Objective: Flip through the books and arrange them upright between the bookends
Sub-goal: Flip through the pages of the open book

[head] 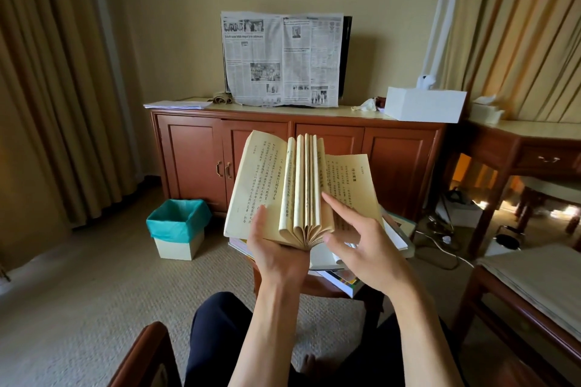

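Observation:
An open book (267, 185) with yellowed pages of vertical print is held up in front of me, several leaves fanned upright at its middle. My left hand (276, 248) grips it from below at the spine, thumb lying on the left page. My right hand (361, 229) has its fingers spread, the index fingertip touching the fanned leaves over the right page. Under the book, a pile of other books (342, 273) lies flat on a low wooden stool (317, 289). No bookends are visible.
A wooden cabinet (295, 151) stands ahead with a newspaper-covered screen (283, 56) and a white box (424, 104) on top. A bin with a teal liner (177, 226) sits on the carpet at left. A desk (518, 148) and a chair (534, 286) are at right.

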Motion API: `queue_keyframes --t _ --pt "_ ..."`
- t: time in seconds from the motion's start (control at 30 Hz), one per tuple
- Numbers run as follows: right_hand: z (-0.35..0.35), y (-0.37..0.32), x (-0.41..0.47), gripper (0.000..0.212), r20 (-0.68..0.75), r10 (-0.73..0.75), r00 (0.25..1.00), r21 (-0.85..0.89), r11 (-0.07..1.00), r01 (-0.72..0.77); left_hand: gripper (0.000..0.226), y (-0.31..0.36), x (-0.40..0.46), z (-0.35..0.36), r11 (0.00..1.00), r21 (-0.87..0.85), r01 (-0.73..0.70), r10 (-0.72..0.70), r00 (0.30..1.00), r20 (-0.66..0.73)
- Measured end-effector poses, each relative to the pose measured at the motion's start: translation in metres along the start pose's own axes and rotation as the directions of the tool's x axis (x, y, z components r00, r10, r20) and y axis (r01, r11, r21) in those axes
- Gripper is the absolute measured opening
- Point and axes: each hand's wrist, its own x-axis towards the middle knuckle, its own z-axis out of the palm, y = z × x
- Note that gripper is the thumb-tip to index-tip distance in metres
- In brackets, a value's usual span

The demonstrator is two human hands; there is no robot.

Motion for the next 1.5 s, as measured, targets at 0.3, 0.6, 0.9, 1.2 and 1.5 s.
queue_keyframes --t 0.3,0.6,0.9,1.2,1.5 --pt "0.01 0.005 0.003 0.046 -0.205 0.022 0.978 0.049 0.999 -0.012 0.052 -0.005 0.004 -0.001 0.999 -0.034 0.033 -0.033 0.999 -0.01" --pt "0.018 0.019 0.012 0.019 -0.739 -0.096 0.667 -0.19 0.979 -0.069 0.046 -0.002 0.0 0.001 0.987 -0.152 0.044 -0.057 0.995 -0.078" --pt "0.01 0.016 0.01 0.055 -0.114 -0.018 0.993 -0.76 0.646 -0.076 0.053 -0.012 0.01 -0.011 1.0 0.03 0.002 -0.001 0.999 -0.036" --pt "-0.002 0.045 0.047 0.094 -0.116 0.078 0.99 -0.476 0.871 -0.124 0.048 -0.02 -0.001 0.002 0.992 -0.019 0.126 -0.127 0.992 -0.011" --pt "0.001 0.043 0.009 0.023 -0.347 0.078 0.935 -0.079 0.991 -0.111 0.045 -0.022 -0.007 0.006 0.99 -0.089 0.106 -0.113 0.99 -0.081"
